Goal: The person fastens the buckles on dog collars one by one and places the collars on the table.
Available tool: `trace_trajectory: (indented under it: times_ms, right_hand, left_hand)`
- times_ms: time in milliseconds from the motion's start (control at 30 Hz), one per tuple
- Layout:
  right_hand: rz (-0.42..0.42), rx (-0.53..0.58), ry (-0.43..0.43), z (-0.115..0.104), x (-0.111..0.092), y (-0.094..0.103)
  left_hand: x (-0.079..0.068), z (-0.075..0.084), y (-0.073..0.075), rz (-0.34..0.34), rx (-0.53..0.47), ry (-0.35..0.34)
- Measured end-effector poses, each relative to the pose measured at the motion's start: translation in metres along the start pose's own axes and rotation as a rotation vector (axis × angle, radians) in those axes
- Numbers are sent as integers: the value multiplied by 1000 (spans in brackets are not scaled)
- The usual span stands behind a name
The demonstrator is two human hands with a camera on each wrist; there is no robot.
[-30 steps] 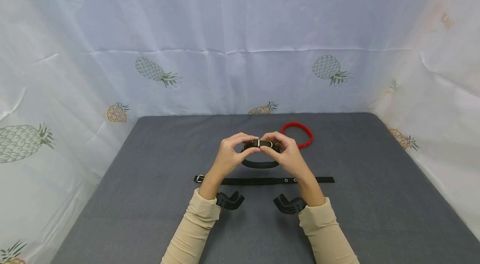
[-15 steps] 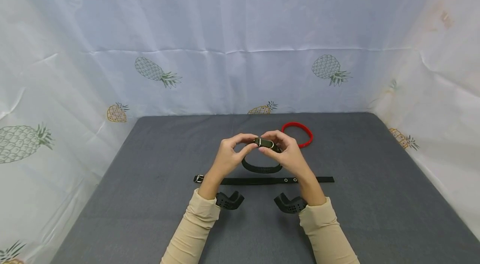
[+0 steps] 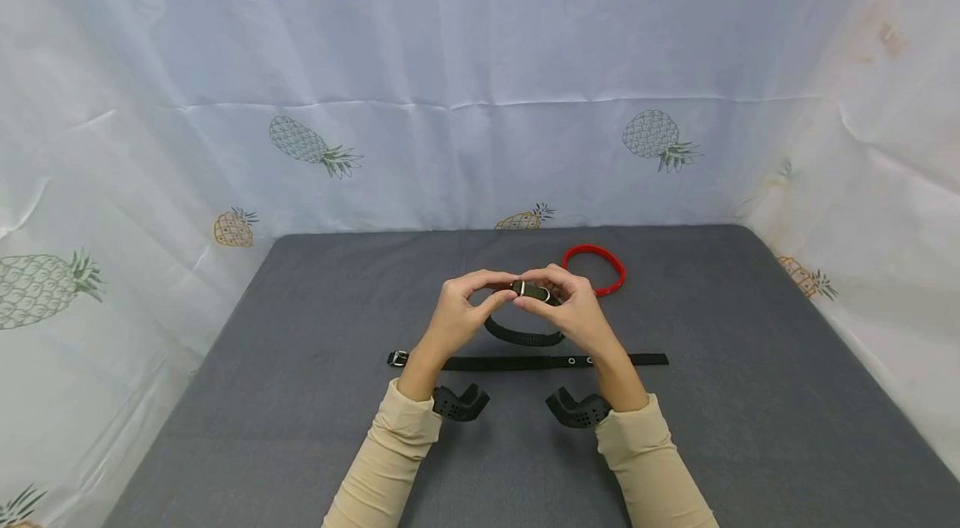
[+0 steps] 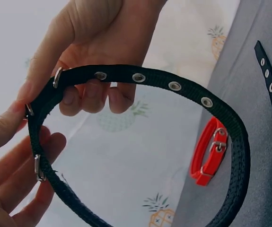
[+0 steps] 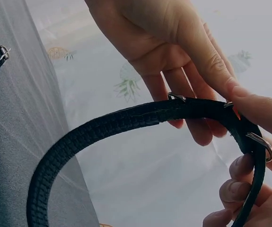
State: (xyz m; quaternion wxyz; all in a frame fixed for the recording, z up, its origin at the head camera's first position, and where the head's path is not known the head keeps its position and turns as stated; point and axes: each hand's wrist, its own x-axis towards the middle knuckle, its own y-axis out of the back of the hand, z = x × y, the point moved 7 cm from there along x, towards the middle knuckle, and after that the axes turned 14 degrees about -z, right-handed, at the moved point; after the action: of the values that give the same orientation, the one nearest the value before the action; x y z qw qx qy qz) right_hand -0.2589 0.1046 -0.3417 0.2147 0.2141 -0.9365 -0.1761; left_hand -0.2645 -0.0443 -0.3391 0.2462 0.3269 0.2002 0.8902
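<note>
Both hands hold up a black collar point(image 3: 525, 338), bent into a ring, above the table. Its band carries metal eyelets, seen in the left wrist view, and the inner side is ribbed. The left hand point(image 3: 472, 303) pinches it between thumb and fingers near a metal buckle point(image 4: 39, 168). Close beside it the right hand point(image 3: 573, 307) pinches the band by a metal D-ring point(image 5: 261, 144). The thumbs nearly meet at a thin metal keeper loop point(image 4: 29, 111). In the head view, fingers hide the upper sides of the ring.
On the grey table point(image 3: 315, 411) a red collar point(image 3: 621, 268) lies looped behind the right hand. A second black collar point(image 3: 510, 362) is laid out straight under the forearms, its buckle to the left. A pineapple-print curtain point(image 3: 480, 161) hangs along the back and sides.
The collar has turned slightly in the hands: its upper band now slants down to the right, and the lower arc hangs a little lower. Both hands keep their hold almost in place.
</note>
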Motion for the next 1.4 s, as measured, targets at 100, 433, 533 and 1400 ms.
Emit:
trace_trajectory:
  times_ms: [100,433,533,1400]
  right_hand:
    - [-4,-4,7,0,0,-1]
    - [5,-33,31,4,2,-2]
    - [3,-30,38,4,2,-1]
    - [11,96,-12,8,3,0]
  left_hand:
    - [0,2,2,19,24,-31]
    - [0,6,9,30,69,-50]
    - [-1,4,12,34,58,-33]
    - [-7,0,32,132,-138,-1]
